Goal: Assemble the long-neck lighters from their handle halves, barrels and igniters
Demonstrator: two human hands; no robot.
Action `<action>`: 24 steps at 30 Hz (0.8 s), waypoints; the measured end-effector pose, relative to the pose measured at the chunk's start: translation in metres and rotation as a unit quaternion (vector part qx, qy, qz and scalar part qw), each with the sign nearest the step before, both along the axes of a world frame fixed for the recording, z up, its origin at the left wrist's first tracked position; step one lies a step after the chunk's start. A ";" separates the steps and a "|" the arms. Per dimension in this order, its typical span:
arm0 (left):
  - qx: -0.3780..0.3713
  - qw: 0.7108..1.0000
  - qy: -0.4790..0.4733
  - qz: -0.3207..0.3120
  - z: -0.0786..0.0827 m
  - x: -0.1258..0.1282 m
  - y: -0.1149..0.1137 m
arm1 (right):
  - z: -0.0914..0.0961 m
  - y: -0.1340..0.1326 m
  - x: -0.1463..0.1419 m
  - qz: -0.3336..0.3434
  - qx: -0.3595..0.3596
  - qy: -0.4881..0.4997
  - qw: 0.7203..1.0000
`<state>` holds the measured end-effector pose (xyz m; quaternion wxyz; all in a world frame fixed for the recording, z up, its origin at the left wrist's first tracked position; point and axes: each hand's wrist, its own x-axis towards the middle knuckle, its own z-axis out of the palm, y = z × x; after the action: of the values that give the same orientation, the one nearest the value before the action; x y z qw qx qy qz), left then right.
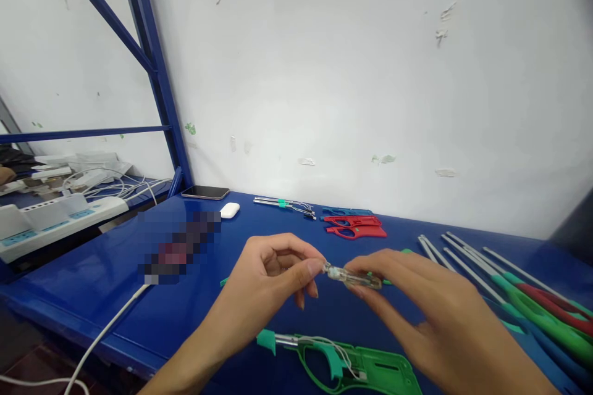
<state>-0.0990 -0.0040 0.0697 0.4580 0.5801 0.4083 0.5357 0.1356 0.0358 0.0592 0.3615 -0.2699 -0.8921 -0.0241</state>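
Observation:
My right hand [412,290] grips a small clear lighter fuel tank [359,279] between thumb and fingers, holding it nearly level above the table. At the tank's metal valve end, my left hand [282,271] is closed in a pinch of thumb and forefinger; the fingertips hide what exactly they hold there. Below both hands lies an opened green utility lighter shell [382,370] with a metal tube [286,340], a green trigger [331,358] and thin white wires inside. Green tape or plastic shows at the tube's left end.
Red and blue lighter shell halves [356,226] lie near the wall, beside metal tubes with wires [282,202]. Several long-tubed lighters [532,290] are piled at the right. A phone [205,192], a white case [230,210], a white cable [109,327] and a power strip [65,222] are at the left.

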 end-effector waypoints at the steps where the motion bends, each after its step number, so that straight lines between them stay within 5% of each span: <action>1: 0.001 1.000 -0.002 0.000 0.000 0.000 0.000 | 0.000 0.001 0.000 0.003 0.003 -0.005 1.000; 12: 0.017 0.999 0.022 0.016 0.001 0.003 -0.002 | 0.002 0.002 -0.002 -0.010 0.013 -0.033 0.999; 19: 0.024 0.999 0.000 0.037 -0.001 0.003 -0.004 | -0.002 0.001 -0.010 -0.038 0.093 -0.124 0.987; 24: 0.012 0.998 -0.005 0.058 0.004 0.003 -0.006 | -0.003 -0.004 -0.025 -0.059 0.166 -0.090 0.980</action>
<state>-0.0965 -0.0102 0.0732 0.4214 0.5577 0.4328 0.5693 0.1111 0.0316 0.0564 0.3170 -0.2551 -0.8873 -0.2173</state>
